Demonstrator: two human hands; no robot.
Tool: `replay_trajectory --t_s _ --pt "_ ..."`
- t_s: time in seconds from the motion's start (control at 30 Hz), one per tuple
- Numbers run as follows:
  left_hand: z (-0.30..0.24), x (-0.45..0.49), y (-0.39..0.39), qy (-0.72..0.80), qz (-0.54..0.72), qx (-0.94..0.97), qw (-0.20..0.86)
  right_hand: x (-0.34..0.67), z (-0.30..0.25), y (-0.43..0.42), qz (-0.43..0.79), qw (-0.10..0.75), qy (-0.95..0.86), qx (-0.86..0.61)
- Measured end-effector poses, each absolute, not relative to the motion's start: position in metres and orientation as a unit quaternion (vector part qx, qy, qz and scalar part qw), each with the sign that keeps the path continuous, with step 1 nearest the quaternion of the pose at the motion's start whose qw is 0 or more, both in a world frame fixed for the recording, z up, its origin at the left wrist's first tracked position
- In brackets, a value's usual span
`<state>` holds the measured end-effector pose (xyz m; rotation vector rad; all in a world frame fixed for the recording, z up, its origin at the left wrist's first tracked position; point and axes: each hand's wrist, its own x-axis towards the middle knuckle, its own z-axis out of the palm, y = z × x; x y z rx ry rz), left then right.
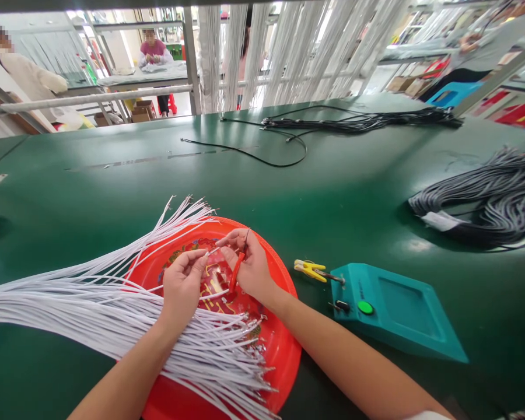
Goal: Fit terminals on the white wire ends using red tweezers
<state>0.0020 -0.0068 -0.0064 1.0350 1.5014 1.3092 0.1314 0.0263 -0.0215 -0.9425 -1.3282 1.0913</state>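
Observation:
Above the red plastic basin (284,280), my left hand (181,283) pinches the end of a white cable, with thumb and forefinger pressed together. My right hand (251,262) is closed around small red-handled scissors (237,271), their dark tip pointing up. The thumb and forefinger of that hand also meet at the cable's tip, where fine wire ends are too small to make out. A thick bundle of white cables (114,315) runs in from the left and lies across the basin, its stripped ends at the right. A smaller group of white cables (170,230) fans out beyond my left hand.
Right of the basin stands a teal device (402,309) with a green button and a yellow clip (310,269). Black cables (354,122) lie at the back of the green table (332,216); a grey cable coil (485,198) lies at right. White cables hang behind, with several people beyond.

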Motion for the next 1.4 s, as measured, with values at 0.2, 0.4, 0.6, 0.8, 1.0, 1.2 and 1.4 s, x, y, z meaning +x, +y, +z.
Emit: replay_trajectory --t_s 0.2,0.4,0.6,0.8,1.0,1.2,1.4 --pt "-0.006 0.004 -0.007 0.574 0.541 0.397 0.469 0.132 -0.023 0.023 0.461 0.525 -0.608 -0.376" --pt "-0.009 0.003 -0.008 0.564 0.531 0.406 0.486 0.134 -0.020 0.021 0.324 0.513 -0.699 -0.378" --pt "-0.010 0.003 -0.009 0.574 0.539 0.426 0.445 0.133 -0.019 0.024 0.347 0.474 -0.693 -0.419" --pt "-0.011 0.003 -0.011 0.600 0.525 0.449 0.403 0.134 -0.014 0.030 0.657 0.447 -0.483 -0.368" --pt "-0.006 0.005 -0.011 0.594 0.528 0.432 0.426 0.140 -0.014 0.035 0.830 0.330 -0.340 -0.294" --pt "-0.009 0.003 -0.008 0.584 0.553 0.374 0.462 0.136 -0.021 0.037 0.660 0.487 -0.405 -0.404" --pt "-0.008 0.003 -0.007 0.576 0.547 0.383 0.472 0.133 -0.020 0.029 0.558 0.501 -0.547 -0.371"
